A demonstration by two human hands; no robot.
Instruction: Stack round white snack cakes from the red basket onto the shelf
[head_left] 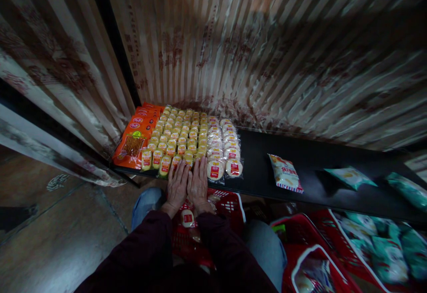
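My left hand (177,186) and my right hand (198,182) lie side by side, fingers stretched flat, at the front edge of a low black shelf (260,168). Their fingertips touch the front row of small yellow snack packets (180,135), which fill the shelf in several neat rows. White round snack packets with red labels (223,148) line up just right of my right hand. Flat orange packs (136,137) lie left of the yellow rows. A red basket (230,206) rests on my lap beneath my wrists, with one round packet (187,218) in it.
A lone white-and-red bag (285,173) and teal bags (350,176) lie further right on the shelf. More red baskets (310,239) with teal bags (383,244) stand at the lower right. A corrugated striped wall (267,53) backs the shelf. Bare floor (60,230) shows on the left.
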